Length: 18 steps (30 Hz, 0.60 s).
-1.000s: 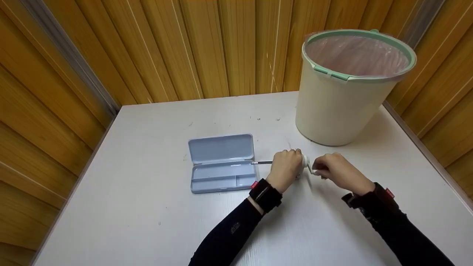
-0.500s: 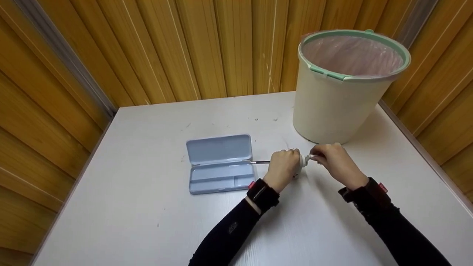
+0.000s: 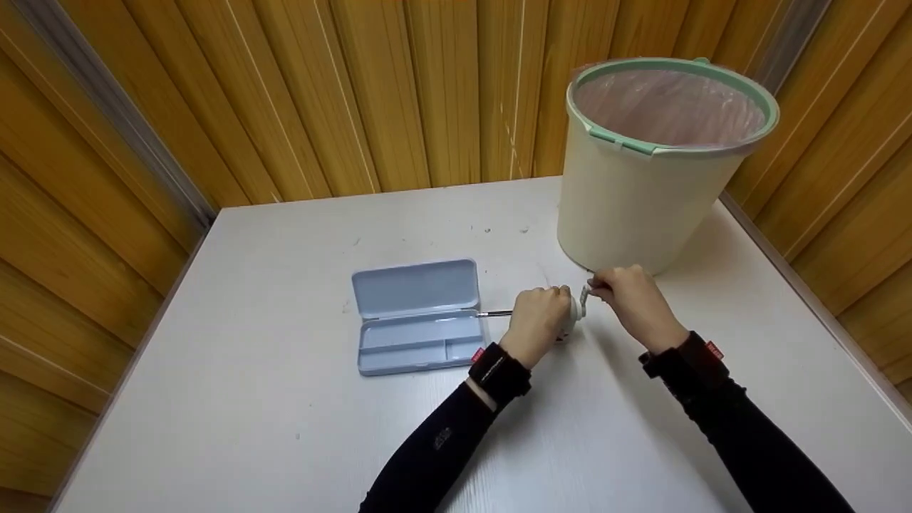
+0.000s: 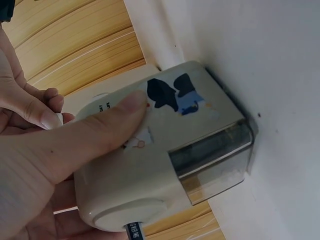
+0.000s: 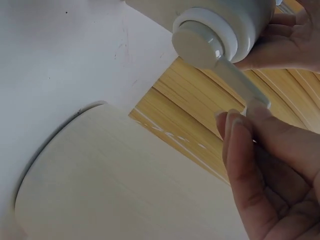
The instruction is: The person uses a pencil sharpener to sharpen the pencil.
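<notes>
My left hand (image 3: 538, 320) grips a cream hand-crank pencil sharpener (image 4: 150, 165) on the table, its thumb across the stickered face. A clear shavings drawer (image 4: 215, 165) shows at the sharpener's base. From the sharpener's left side a dark pencil (image 3: 495, 313) sticks out, its end over the edge of the open pencil case. With thumb and fingertips, my right hand (image 3: 634, 299) pinches the end of the crank handle (image 5: 242, 82), which points up and away in the head view. Most of the sharpener is hidden behind the left hand there.
An open light-blue pencil case (image 3: 420, 353) lies left of the hands, lid back, its compartments bare. A large cream bin (image 3: 634, 199) with a green rim and pink liner stands behind the right hand. Wood-patterned panels (image 3: 399, 92) border the white table (image 3: 214, 427).
The crank has turned from pointing down toward me, through outward, to pointing up and away, my right hand moving with it. The left hand keeps its hold on the sharpener.
</notes>
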Each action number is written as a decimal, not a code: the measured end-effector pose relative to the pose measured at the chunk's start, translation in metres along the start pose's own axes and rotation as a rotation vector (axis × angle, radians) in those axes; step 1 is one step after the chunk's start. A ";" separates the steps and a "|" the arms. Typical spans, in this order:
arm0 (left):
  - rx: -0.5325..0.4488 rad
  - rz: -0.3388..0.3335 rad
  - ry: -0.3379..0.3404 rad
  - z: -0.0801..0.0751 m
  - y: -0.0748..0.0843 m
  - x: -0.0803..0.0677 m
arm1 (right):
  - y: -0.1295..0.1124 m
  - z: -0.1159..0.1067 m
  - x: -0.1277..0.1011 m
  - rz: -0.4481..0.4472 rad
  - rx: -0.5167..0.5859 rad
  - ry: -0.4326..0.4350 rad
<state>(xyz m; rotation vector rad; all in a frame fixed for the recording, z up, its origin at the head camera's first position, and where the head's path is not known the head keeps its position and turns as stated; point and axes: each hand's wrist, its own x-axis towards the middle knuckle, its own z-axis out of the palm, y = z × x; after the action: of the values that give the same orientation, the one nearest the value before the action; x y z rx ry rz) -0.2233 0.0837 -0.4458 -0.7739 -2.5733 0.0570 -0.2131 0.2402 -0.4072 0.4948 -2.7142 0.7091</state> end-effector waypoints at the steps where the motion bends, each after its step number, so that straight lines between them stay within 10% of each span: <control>1: 0.008 0.003 0.005 0.000 -0.001 0.000 | 0.000 0.001 0.001 0.001 -0.003 -0.001; 18: 0.001 0.022 -0.001 0.001 -0.004 0.000 | 0.011 0.007 0.013 -0.057 -0.028 -0.027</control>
<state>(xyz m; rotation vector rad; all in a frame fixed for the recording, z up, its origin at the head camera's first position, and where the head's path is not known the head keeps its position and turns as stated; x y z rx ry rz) -0.2258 0.0808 -0.4456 -0.8022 -2.5658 0.0650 -0.2299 0.2420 -0.4130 0.5761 -2.7191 0.6530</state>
